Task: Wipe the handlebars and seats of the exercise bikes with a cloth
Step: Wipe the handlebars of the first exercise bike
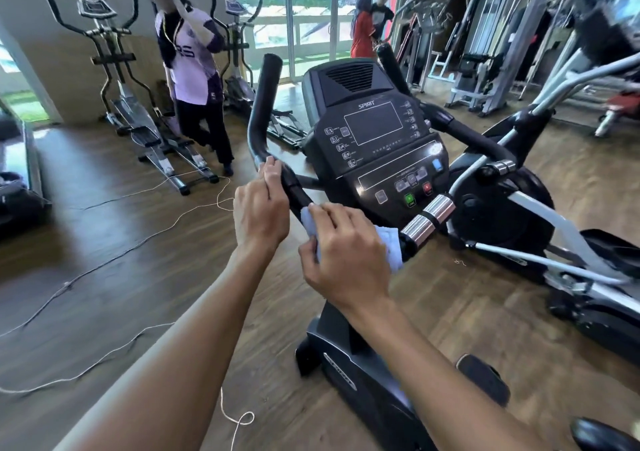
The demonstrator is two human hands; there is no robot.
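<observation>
Left hand (261, 208) grips the black handlebar (258, 121) of the exercise bike (374, 145), fingers curled round it just below its bend. Right hand (346, 249) clutches a pale blue cloth (389, 246) and presses it to the same bar nearer the console; chrome grip sensors (427, 218) beside it

Exercise bike (377, 145) at centre, console between its two handlebars, left hand (261, 208) on the handlebar (263, 111) at 10 o'clock, right hand (346, 249) with cloth (391, 246) just beside it toward 5 o'clock, elliptical trainers (114, 79) far at 10 o'clock, weight machines (485, 52) at 2 o'clock, cables (114, 260) on the floor at 8 o'clock.
</observation>
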